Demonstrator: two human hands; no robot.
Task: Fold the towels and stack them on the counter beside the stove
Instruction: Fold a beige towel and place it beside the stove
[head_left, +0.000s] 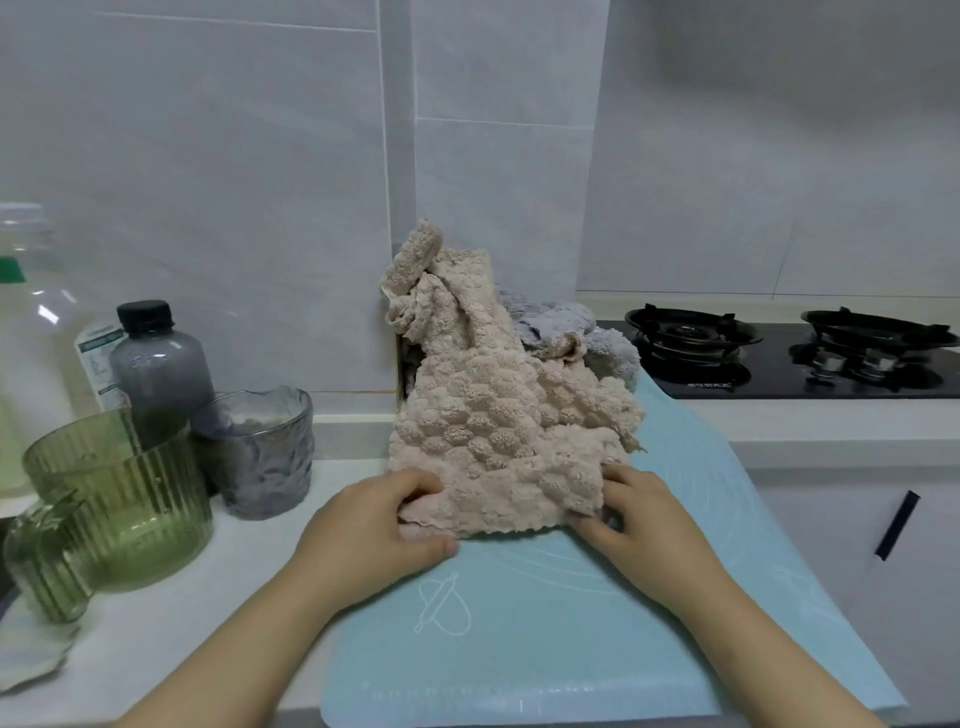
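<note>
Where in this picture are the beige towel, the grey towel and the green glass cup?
beige towel (498, 415): head view, on its bumpy middle.
grey towel (561, 317): head view, on the part showing behind the beige one.
green glass cup (145, 499): head view, on its ribbed side wall.

No text legible from where I stand.
- White label (96, 358) on the big clear bottle (31, 338): lines of print, too blurred to read.
- Pale brand mark (710, 385) on the black stove (779, 376), front edge: unreadable.
- Blue mat (545, 649): rolling-pin outline drawing (441, 605); ruler ticks (467, 693) along the near edge, numerals too small to read.
</note>
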